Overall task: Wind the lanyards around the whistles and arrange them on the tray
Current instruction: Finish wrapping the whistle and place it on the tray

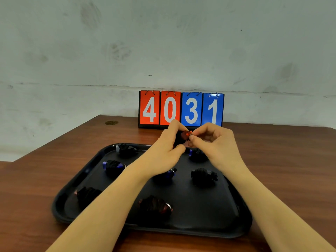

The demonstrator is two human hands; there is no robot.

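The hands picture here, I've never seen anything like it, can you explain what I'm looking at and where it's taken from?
There is no machine: a person works with bare hands, filmed by a camera worn on the head, looking forward and down. The left hand and right hand together hold a red whistle, with black cord wrapped round it, above a black tray. The tray sits on a brown wooden table. Seven whistles already wrapped in cord lie on it, for example one at the near middle and a blue one at the left. Behind stands a flip scoreboard reading 4031.
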